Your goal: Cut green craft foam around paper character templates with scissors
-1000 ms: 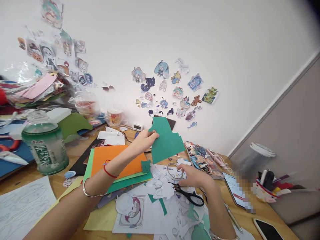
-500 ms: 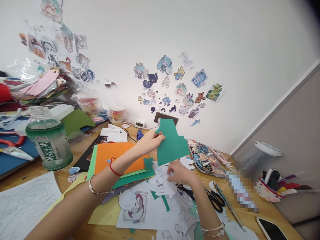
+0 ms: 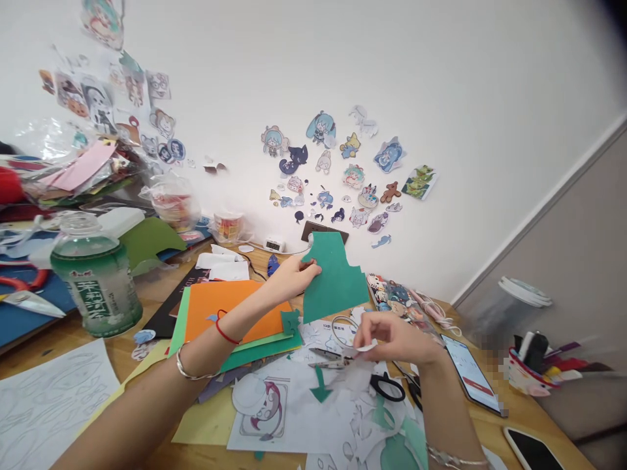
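Note:
My left hand [image 3: 294, 277] pinches the left edge of a green sheet [image 3: 336, 281] with cut-out edges, held up over the table. Lower right of it, my right hand [image 3: 392, 336] has thumb and fingers closed on a small white paper piece [image 3: 367, 346]. Under that hand lie black-handled scissors [image 3: 389, 387] and a metal-tipped tool [image 3: 328, 358], among white paper scraps. A small green scrap [image 3: 321, 386] lies on the papers. Orange paper [image 3: 220, 307] tops a stack under my left forearm.
A green-labelled bottle [image 3: 98, 281] stands at the left, beside red-handled scissors [image 3: 29, 294]. Two phones [image 3: 470, 372] lie at the right, near a pen holder [image 3: 526, 375]. A drawn sheet [image 3: 56, 405] lies front left, and a bag of stickers [image 3: 401, 303] sits at the back.
My right hand has risen and moved right, now with white paper in its fingers. The scissors and small green scrap have shifted, and the metal-tipped tool shows. My left hand has barely moved.

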### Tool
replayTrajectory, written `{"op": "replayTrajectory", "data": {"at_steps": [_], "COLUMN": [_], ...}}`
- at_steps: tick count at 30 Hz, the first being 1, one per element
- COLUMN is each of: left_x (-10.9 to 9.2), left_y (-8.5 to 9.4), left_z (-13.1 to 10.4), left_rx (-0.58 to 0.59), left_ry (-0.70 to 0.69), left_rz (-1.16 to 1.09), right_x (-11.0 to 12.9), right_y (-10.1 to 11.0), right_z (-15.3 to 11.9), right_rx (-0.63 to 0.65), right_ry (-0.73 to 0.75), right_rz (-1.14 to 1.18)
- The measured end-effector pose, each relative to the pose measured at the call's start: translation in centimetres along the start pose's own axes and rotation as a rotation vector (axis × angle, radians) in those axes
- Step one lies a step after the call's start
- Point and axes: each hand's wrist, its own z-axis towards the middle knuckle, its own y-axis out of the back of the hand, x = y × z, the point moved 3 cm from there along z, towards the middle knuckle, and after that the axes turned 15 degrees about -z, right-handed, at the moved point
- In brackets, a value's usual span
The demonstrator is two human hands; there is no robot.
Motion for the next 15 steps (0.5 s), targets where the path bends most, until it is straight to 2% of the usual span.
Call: {"op": "replayTrajectory", "data": {"at_steps": [3, 7, 10, 15], "left_x": [-0.1, 0.2, 0.5, 1.0], "left_y": [-0.5, -1.4, -1.8, -1.7], "left_z": [-0.3, -0.6, -0.7, -0.6], "left_rx": [0.045, 0.153, 0.228, 0.255], "left_ry": [0.036, 0.058, 0.049, 0.029], "left_rz": [-0.016, -0.057, -0.075, -0.087], "right_x": [1.4, 2.7, 3.0, 2.8], "right_y": [1.4, 1.8, 1.8, 2.3], "right_z": [-1.3, -1.0, -0.5, -1.2], "right_rx": [-0.255, -0.58, -0.676, -0.686], "right_ry": [0.006, -0.018, -0.032, -0.055], "right_rz": [0.126, 0.211, 0.231, 0.227]}}
